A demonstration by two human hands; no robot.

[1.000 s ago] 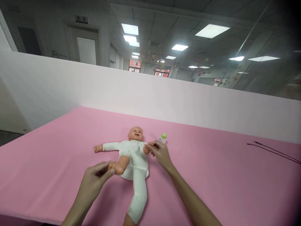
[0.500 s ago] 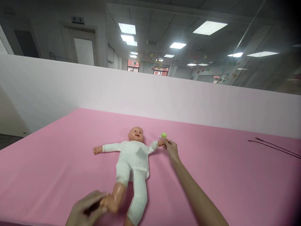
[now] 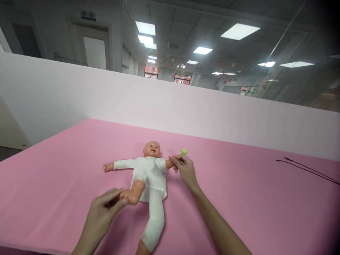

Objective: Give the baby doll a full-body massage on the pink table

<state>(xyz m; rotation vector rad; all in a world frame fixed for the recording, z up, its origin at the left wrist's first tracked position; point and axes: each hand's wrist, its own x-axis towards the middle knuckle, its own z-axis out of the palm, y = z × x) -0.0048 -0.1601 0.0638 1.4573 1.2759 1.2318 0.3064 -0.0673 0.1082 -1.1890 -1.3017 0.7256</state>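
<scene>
Left hand [image 3: 101, 209] on baby doll's foot [image 3: 132, 194]

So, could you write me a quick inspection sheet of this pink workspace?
Surface: pink sheet, smooth and flat.
Job's things: doll on its back in a white suit; green-capped bottle just past the right hand.
Clutter: only the wires below.
Hands: left hand holds the doll's foot; right hand holds the doll's arm.
Cables: thin dark wires on the sheet, far right.
Surroundings: white partition behind the sheet; door and ceiling lights beyond.
</scene>
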